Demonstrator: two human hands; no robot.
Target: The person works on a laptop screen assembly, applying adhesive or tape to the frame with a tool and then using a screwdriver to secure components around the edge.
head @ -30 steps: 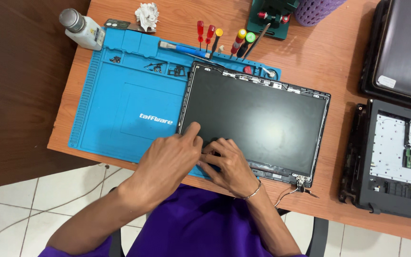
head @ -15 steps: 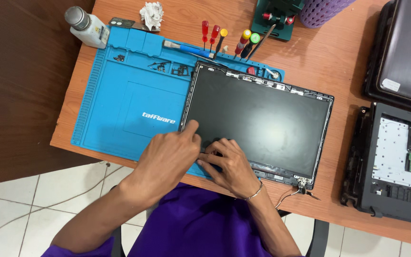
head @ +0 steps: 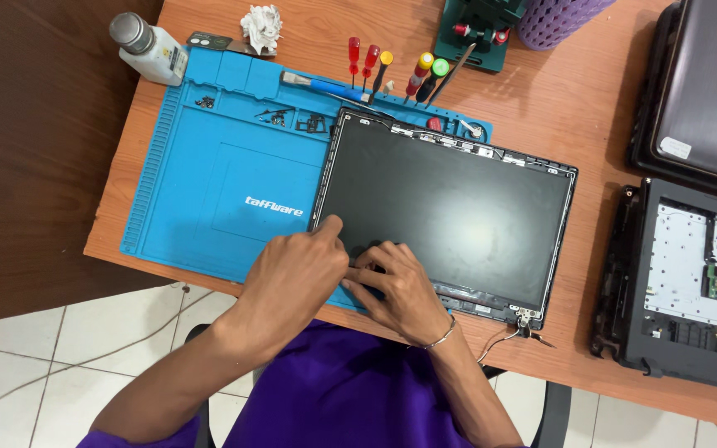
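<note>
A: Working the lower-left bezel edge of the laptop screen panel (head: 446, 211), centre frame on the blue mat (head: 209, 191).
B: Grip?
A: My left hand (head: 296, 274) and right hand (head: 396, 286) press fingertips flat, grasping nothing. Next likely needs gentle prying along the edge.

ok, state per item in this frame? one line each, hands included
black laptop screen panel: flat on the mat, bezel off, dark.
left hand: fingertips pressed on the panel's near-left corner.
right hand: fingers on the panel's near edge.
blue silicone work mat: flat, small screws in its trays.
black laptop base: cover off, board exposed.
white bottle: capped.
</note>
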